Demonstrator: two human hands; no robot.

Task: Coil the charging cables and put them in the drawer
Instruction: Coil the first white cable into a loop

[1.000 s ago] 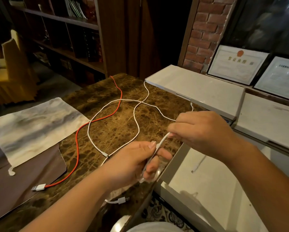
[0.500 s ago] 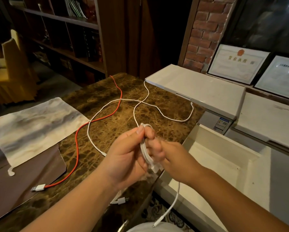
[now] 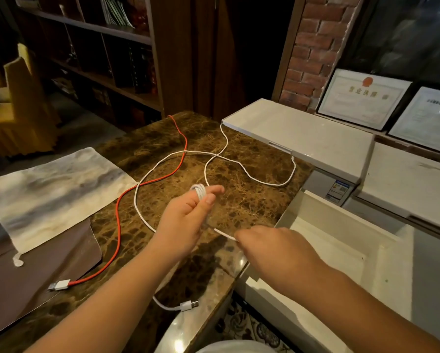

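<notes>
Dim room: dark wooden bookshelf (image 3: 106,47) at back, brick pillar (image 3: 308,52) to the right, two framed certificates (image 3: 364,98) leaning beside it. Work surface is a brown veined marble countertop (image 3: 239,200), with a grey-white cloth mat (image 3: 50,189) on its left part.

Cable count: three. One red charging cable (image 3: 117,220) snakes across the counter, its white USB plug at the near-left end. Two thin white charging cables: one (image 3: 249,177) lies loose in loops, crossing the red one; the other (image 3: 199,191) is partly coiled over the left hand's fingers. A white USB plug (image 3: 188,305) rests near the counter's front edge; which white cable it belongs to, cannot tell.

Left hand (image 3: 185,220): raised above the counter, fingers curled through the small coil. Right hand (image 3: 272,248): pinching the coil's free tail, pulled taut between the two hands.

Container: one open white drawer (image 3: 341,240) right of the counter; no cable visible in it. Two white chest-like units (image 3: 303,136) sit behind.
</notes>
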